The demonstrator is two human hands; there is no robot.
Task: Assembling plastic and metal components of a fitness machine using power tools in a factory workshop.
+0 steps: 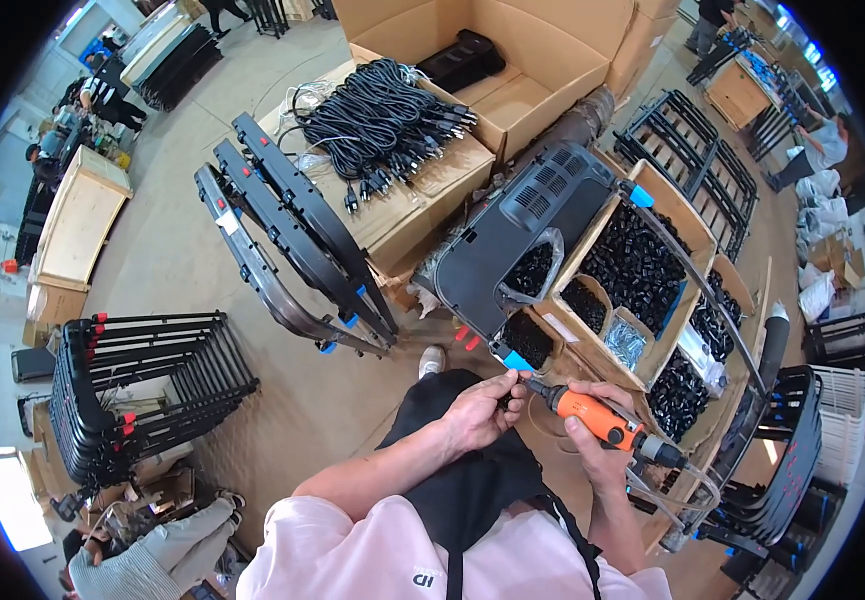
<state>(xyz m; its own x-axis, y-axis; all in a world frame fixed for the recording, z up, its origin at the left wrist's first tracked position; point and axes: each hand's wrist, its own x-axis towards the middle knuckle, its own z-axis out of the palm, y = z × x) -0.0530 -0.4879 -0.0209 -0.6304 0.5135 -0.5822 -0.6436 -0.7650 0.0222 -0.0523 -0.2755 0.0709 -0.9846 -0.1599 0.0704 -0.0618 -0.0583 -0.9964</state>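
Note:
My right hand (pixel 600 440) is wrapped round an orange and black power screwdriver (pixel 597 416), its tip pointing left toward my other hand. A cord or hose runs from its rear end. My left hand (pixel 484 412) is closed, thumb and finger pinched at the screwdriver's tip, with small dark pieces in the curled fingers that I cannot make out. Just beyond the fingertips is a blue piece (pixel 519 361) at the corner of a dark panel (pixel 482 260) with a vented hump. Whether the tip touches it I cannot tell.
Bins of small black parts (pixel 632 260) stand right of the panel. Curved dark frames (pixel 287 235) stand at left, near a pile of black cables (pixel 382 120) on a carton. An open cardboard box (pixel 542 90) is behind. Stacked frames (pixel 142 390) stand far left; several people work around.

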